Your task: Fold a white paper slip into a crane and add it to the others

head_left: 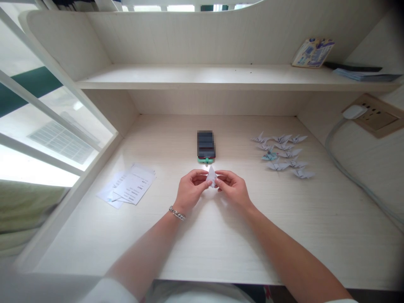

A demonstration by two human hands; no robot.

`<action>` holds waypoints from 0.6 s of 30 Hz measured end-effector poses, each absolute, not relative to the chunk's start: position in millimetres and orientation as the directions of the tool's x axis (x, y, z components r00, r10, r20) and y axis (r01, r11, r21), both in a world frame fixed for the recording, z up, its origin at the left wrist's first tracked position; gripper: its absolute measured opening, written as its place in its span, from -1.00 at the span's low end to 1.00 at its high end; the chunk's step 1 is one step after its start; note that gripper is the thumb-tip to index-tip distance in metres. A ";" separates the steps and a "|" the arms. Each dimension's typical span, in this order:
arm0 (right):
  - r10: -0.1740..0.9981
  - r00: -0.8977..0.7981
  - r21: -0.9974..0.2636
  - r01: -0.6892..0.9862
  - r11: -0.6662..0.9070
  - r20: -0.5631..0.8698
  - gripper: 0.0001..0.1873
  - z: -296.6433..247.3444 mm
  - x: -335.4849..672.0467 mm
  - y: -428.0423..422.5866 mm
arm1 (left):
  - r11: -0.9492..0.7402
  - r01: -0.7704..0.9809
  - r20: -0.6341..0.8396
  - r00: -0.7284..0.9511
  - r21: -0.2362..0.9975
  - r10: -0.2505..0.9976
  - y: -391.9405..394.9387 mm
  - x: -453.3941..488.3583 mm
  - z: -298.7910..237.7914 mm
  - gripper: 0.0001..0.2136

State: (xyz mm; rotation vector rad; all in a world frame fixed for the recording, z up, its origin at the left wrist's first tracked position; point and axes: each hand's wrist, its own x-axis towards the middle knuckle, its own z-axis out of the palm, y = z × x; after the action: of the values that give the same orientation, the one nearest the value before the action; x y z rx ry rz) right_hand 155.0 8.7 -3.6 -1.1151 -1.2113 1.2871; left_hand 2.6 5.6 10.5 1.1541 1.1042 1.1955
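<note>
A small white folded paper piece point(211, 175) with a pointed tip stands between both hands just above the desk point(195, 235). My left hand point(190, 190), with a chain bracelet on its wrist, pinches the paper's left side. My right hand point(232, 188) pinches its right side. A phone point(206, 145) lies flat on the desk just beyond the hands. Several finished folded paper cranes point(284, 153) sit in rows to the right of the phone.
A small stack of printed paper slips point(129, 186) lies at the left of the desk. A shelf point(221, 75) above carries a small packet point(312, 52) and flat items. On the right wall a plug point(355, 111) sits in a socket, its cable running down.
</note>
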 end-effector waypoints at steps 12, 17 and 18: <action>0.999 -0.041 -0.995 -0.103 -0.009 -0.004 -0.64 -7.0 153.9 9.9 | 0.013 -0.078 -0.008 0.059 0.997 0.998 6.5 2.1 8.8 -0.71; 0.999 -0.042 -0.995 -0.097 -0.008 -0.004 -0.65 -5.5 153.7 9.0 | 0.002 -0.083 0.001 0.037 0.997 0.999 7.3 1.9 4.4 -0.78; 0.999 -0.040 -0.995 -0.096 -0.009 -0.006 -0.65 -5.5 153.7 8.9 | 0.002 -0.081 0.001 0.035 0.997 0.999 7.5 1.9 4.0 -0.79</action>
State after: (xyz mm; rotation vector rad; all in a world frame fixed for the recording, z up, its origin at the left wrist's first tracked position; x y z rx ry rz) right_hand 153.7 8.9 -5.5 -1.1238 -1.1629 1.2881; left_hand 1.9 7.5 4.0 1.1650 1.1239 1.2205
